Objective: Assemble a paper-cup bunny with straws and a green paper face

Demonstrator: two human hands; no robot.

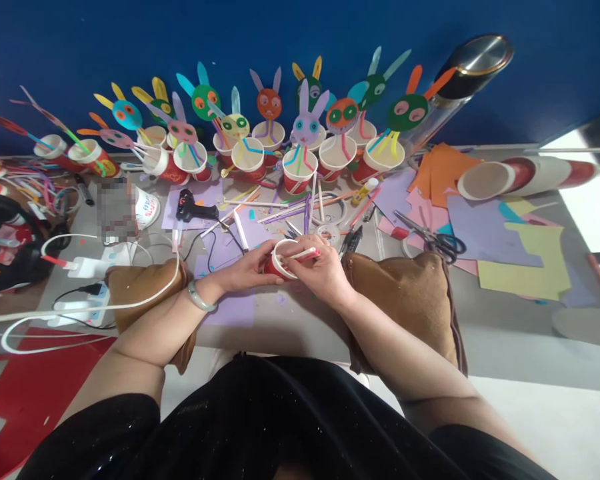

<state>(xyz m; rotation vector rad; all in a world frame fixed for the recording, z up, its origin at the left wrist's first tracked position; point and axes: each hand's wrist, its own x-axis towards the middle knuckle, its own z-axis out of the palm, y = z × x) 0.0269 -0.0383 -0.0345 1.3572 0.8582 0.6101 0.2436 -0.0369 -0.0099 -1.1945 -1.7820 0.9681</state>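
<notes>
A red-and-white paper cup [282, 251] is held low over the table's front, its opening toward me. My left hand [253, 268] is closed around the cup's left side, thumb near the rim. Over the cup's right side bends my right hand [326, 272], its fingers pinched at the rim. A thin white-and-pink stick [307, 254] lies in the right hand's grip; its exact kind is unclear. The right fingertips partly hide the cup's mouth. Beneath the hands is purple paper [235, 308].
Several paper-rabbit cups [300, 175] line the blue wall. A black glue gun [195, 208] lies left, scissors [433, 238] right. Brown cushions [405, 307] support both forearms. Cables cross a power strip [97, 303]; stacked cups [525, 177] lie far right.
</notes>
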